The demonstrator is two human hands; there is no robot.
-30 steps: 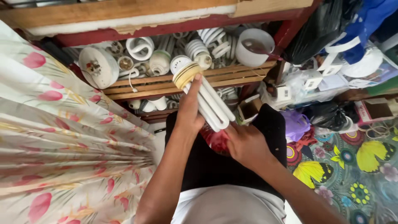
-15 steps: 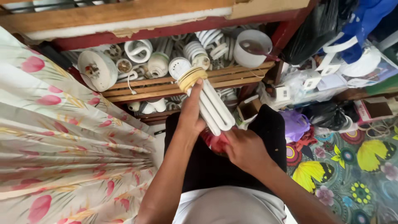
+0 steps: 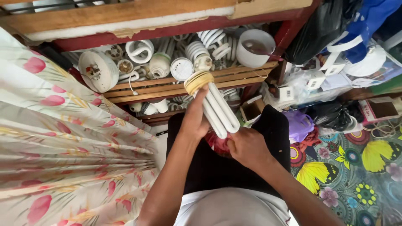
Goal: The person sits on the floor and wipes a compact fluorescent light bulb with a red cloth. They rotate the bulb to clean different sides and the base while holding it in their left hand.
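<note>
I had the left hand clenched round the white tube-type compact fluorescent lamp w/ yellowed base, held over the lap below the wooden slatted shelf. Right hand gripped a red item; identity unclear. Step: lamp handling. Next move req. a steady, gentle hold on the glass.

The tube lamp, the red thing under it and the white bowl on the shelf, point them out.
tube lamp [image 3: 218,109], head view, white tubes
red thing [image 3: 218,145], head view, part showing between hands
white bowl [image 3: 250,56], head view, outer wall
</note>
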